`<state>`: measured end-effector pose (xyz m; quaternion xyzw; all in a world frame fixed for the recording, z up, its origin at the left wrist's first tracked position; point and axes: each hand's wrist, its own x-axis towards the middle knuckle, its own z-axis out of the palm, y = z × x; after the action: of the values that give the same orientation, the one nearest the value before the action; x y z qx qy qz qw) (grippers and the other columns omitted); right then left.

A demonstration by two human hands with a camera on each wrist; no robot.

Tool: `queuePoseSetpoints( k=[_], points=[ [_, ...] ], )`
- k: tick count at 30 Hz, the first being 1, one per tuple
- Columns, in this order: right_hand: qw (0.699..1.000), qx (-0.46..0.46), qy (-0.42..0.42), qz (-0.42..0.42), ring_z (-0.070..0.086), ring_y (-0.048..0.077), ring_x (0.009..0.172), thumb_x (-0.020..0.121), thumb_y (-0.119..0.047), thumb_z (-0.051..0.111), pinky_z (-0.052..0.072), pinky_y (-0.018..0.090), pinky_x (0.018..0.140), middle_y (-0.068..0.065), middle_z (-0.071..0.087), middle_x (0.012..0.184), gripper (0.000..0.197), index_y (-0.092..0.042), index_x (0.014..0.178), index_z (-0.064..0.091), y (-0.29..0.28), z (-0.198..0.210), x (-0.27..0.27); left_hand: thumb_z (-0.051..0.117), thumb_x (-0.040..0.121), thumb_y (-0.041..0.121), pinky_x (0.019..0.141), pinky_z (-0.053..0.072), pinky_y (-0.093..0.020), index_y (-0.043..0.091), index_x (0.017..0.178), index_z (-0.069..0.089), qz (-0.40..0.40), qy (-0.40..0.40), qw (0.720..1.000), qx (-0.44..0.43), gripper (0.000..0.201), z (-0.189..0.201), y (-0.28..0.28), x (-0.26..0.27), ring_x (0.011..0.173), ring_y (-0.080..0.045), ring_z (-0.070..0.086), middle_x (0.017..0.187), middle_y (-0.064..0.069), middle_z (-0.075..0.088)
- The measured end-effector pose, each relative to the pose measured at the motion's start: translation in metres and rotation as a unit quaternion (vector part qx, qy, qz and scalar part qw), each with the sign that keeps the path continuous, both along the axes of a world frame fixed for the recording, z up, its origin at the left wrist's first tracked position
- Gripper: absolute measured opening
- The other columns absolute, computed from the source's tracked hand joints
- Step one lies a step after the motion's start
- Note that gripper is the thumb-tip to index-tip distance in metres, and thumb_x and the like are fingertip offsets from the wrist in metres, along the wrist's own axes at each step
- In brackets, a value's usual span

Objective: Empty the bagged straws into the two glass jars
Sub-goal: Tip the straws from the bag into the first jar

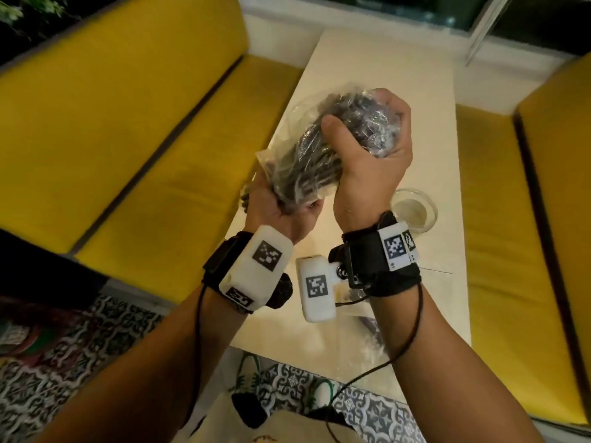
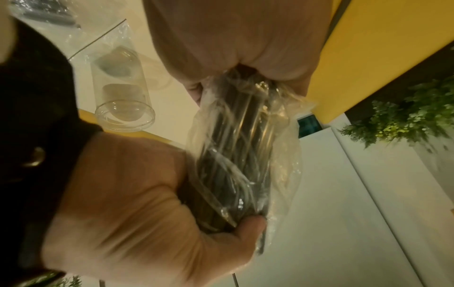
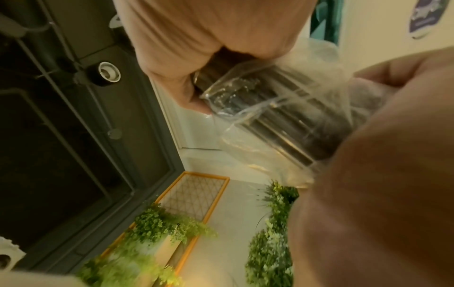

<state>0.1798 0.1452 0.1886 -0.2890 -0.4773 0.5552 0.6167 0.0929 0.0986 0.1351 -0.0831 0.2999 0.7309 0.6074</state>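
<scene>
A clear plastic bag of dark straws (image 1: 323, 155) is held slanted above the cream table (image 1: 415, 91). My left hand (image 1: 281, 207) grips its lower end, and in the left wrist view the thumb (image 2: 248, 223) curls round the bag (image 2: 240, 155). My right hand (image 1: 367, 135) grips the upper end, thumb across the bag. In the right wrist view the bag (image 3: 282, 108) runs from my right hand (image 3: 368, 174) to my left hand (image 3: 209, 38). One empty glass jar (image 1: 414, 209) stands on the table beside my right wrist; the left wrist view also shows the jar (image 2: 123, 97). I see no second jar.
Another clear bag with dark contents (image 1: 372, 329) lies on the table under my right forearm; that bag (image 2: 49, 13) also shows in the left wrist view. Yellow bench cushions (image 1: 128, 139) flank the table on both sides. Patterned floor tiles (image 1: 96, 346) lie below.
</scene>
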Motion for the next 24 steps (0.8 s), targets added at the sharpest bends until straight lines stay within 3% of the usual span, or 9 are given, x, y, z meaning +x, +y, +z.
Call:
queuePoseSetpoints(
  k=[3,5,7,9,12,13,17,20,24],
  points=[
    [0.999,-0.021,0.0,-0.039,0.071,0.03,0.094,0.07,0.001,0.091,0.06,0.06,0.093,0.026,0.07,0.107,0.049,-0.011,0.107,0.061,0.005,0.005,-0.009,0.049,0.103,0.061,0.103,0.053,-0.044,0.017,0.148,0.057,-0.002,0.014,1.0,-0.017,0.063,-0.001,0.01,-0.004,0.123,-0.035,0.064,0.139,-0.019,0.066],
    [0.997,-0.024,-0.006,-0.068,0.072,0.026,0.091,0.07,-0.001,0.092,0.062,0.058,0.09,0.022,0.07,0.104,0.048,-0.009,0.107,0.062,0.008,0.006,-0.016,0.054,0.101,0.062,0.112,0.052,-0.048,0.016,0.147,0.058,-0.005,0.007,0.999,-0.042,0.065,0.0,0.014,-0.009,0.126,-0.037,0.064,0.141,-0.02,0.065],
    [0.996,-0.023,-0.003,-0.089,0.072,0.023,0.087,0.071,0.0,0.09,0.063,0.057,0.088,0.017,0.07,0.101,0.047,-0.006,0.108,0.061,0.009,0.005,-0.021,0.06,0.099,0.061,0.114,0.05,-0.05,0.016,0.149,0.059,-0.041,-0.005,0.998,-0.055,0.068,-0.001,0.015,-0.014,0.131,-0.039,0.064,0.144,-0.02,0.065],
    [0.994,-0.029,-0.002,-0.104,0.072,0.025,0.087,0.072,0.002,0.088,0.062,0.06,0.087,0.016,0.07,0.1,0.047,-0.004,0.11,0.061,0.011,0.001,-0.024,0.06,0.099,0.059,0.112,0.053,-0.046,0.014,0.148,0.06,-0.049,-0.006,0.996,-0.073,0.066,0.0,0.015,-0.017,0.129,-0.038,0.065,0.143,-0.021,0.065],
    [0.993,-0.032,-0.004,-0.112,0.074,0.037,0.095,0.073,0.004,0.086,0.06,0.063,0.09,0.026,0.071,0.107,0.047,-0.005,0.113,0.062,0.012,-0.006,-0.025,0.06,0.1,0.056,0.091,0.058,-0.043,0.013,0.145,0.058,-0.033,-0.008,0.996,-0.081,0.062,-0.001,0.018,-0.018,0.118,-0.037,0.066,0.135,-0.023,0.065],
    [0.994,-0.029,0.002,-0.105,0.073,0.04,0.098,0.074,0.006,0.084,0.059,0.064,0.092,0.029,0.071,0.11,0.048,-0.004,0.114,0.061,0.013,-0.007,-0.025,0.059,0.101,0.056,0.089,0.058,-0.044,0.013,0.144,0.057,-0.033,-0.011,0.996,-0.082,0.061,0.0,0.02,-0.019,0.117,-0.038,0.066,0.134,-0.023,0.065],
    [0.997,-0.014,0.014,-0.071,0.072,0.041,0.114,0.078,0.007,0.084,0.057,0.06,0.102,0.026,0.073,0.12,0.05,-0.003,0.118,0.056,0.016,-0.005,-0.026,0.057,0.104,0.053,0.103,0.055,-0.043,0.014,0.144,0.059,-0.035,-0.019,0.996,-0.083,0.056,0.001,0.025,-0.022,0.122,-0.037,0.065,0.137,-0.021,0.065],
    [0.992,-0.045,-0.001,-0.12,0.074,0.03,0.098,0.072,-0.003,0.092,0.062,0.054,0.093,0.021,0.073,0.108,0.05,-0.006,0.112,0.062,0.016,-0.008,-0.027,0.058,0.103,0.052,0.1,0.055,-0.041,0.015,0.145,0.058,-0.047,-0.027,0.995,-0.088,0.056,-0.002,0.025,-0.023,0.12,-0.035,0.066,0.136,-0.02,0.066],
    [0.987,-0.075,0.012,-0.145,0.073,0.024,0.085,0.072,0.003,0.09,0.064,0.051,0.086,0.012,0.073,0.096,0.045,-0.006,0.108,0.065,0.018,-0.013,-0.029,0.058,0.103,0.052,0.089,0.056,-0.041,0.014,0.145,0.058,-0.059,-0.022,0.993,-0.095,0.056,-0.007,0.02,-0.023,0.118,-0.034,0.068,0.135,-0.02,0.068]
  ],
)
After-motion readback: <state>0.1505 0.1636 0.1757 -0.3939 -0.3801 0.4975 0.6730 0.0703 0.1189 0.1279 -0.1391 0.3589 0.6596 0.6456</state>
